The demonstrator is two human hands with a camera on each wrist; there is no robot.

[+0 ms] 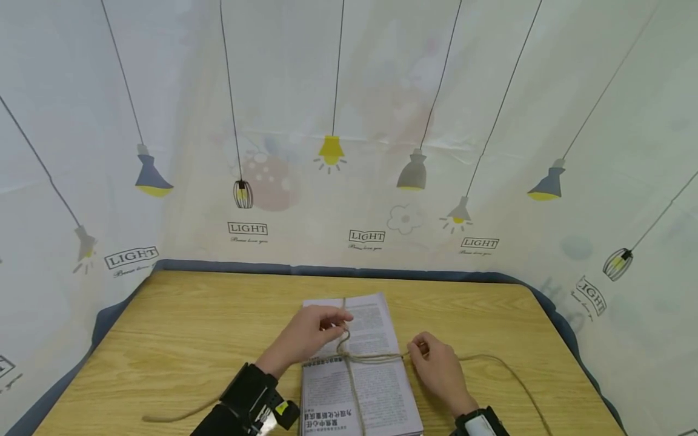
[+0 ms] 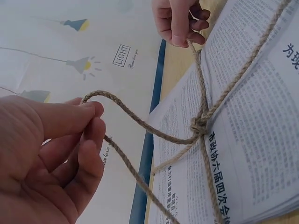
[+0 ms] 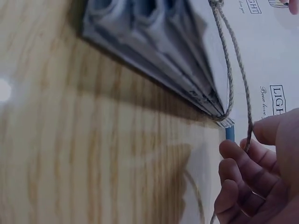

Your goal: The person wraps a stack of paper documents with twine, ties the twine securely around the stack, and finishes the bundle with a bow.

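A twine (image 1: 376,357) loop is pinched by the left hand (image 1: 305,334) above the papers (image 1: 357,369) (near the table's (image 1: 163,339) front edge). The other strand is pinched by the right hand (image 1: 436,366).

You sit at a staged recording booth. A wooden surface (image 1: 191,327) stands boxed in by a lamp-printed curtain (image 1: 382,151) on three sides.

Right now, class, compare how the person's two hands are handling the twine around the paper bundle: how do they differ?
The left hand pinches a bent loop of the twine above the stack of papers; the right hand pinches a single strand beside the stack's edge. The left hand is over the printed sheets, the right over the wooden table. Both hold twine that leads to the same knot.
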